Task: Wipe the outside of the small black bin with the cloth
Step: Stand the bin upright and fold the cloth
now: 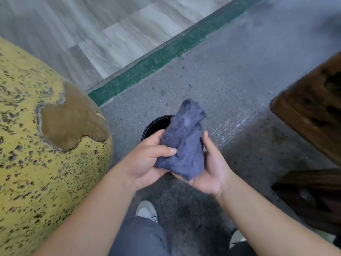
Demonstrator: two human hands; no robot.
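Observation:
A bunched blue-grey cloth (184, 143) is held upright between both my hands in the middle of the view. My left hand (145, 159) pinches its left side with the thumb on top. My right hand (210, 163) cups it from below and from the right. Under the cloth and my hands, the small black bin (156, 124) stands on the grey floor; only part of its round rim and dark inside shows at the upper left of the cloth.
A large yellow speckled rounded object (46, 145) with a brown worn patch fills the left side, close to the bin. Dark wooden furniture (313, 115) stands at the right. A green strip (156, 58) borders the tiled wall. My shoes (146, 210) are below.

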